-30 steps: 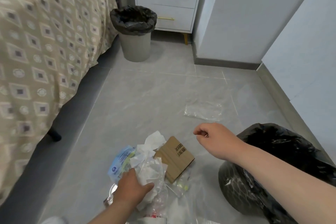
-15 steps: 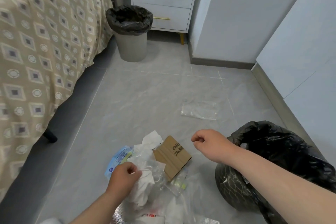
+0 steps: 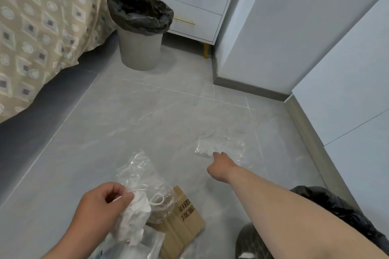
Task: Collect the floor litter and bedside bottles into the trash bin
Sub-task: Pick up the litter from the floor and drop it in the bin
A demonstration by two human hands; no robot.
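left hand [image 3: 101,206] grip clamped on tissue [image 3: 134,216] | right hand [image 3: 219,166] grip apart, at clear bag [image 3: 223,146] | both well apart from trash bin [image 3: 139,52]

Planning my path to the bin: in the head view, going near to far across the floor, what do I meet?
cardboard piece → right hand → clear plastic bag → trash bin → nightstand

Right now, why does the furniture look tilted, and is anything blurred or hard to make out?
Head view: the wide lens tilts the nightstand and bin; the whole frame is slightly soft, the right hand included; the clear bag by it nearly vanishes into the grey floor, shown only by glints; light is even, shadows faint.
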